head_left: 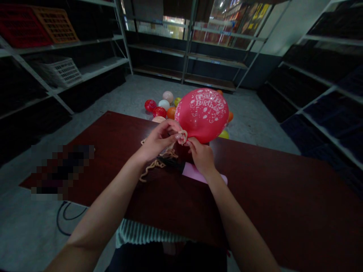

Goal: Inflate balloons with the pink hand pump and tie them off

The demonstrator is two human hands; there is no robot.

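Note:
A red balloon (202,115) with white "Happy Birthday" print is inflated above the table's far edge, its neck toward me. My right hand (201,153) pinches the neck between thumb and fingers. At the neck, my left hand (161,139) holds a looped beige string (183,136) between thumb and fingers. Whether the string passes around the neck I cannot tell. More beige string pieces (151,170) lie in a loose heap below my left hand. Beside them, partly behind my right wrist, is a pink-handled tool (195,173) with a dark end; its kind is unclear.
The dark brown table (269,181) spreads out before me. Several balloons (159,112) in red, white, orange and yellow rest on the floor beyond it. Metal shelves (185,56) stand around, with crates (55,24) at the left. A blurred-out patch (64,170) covers the table's left side.

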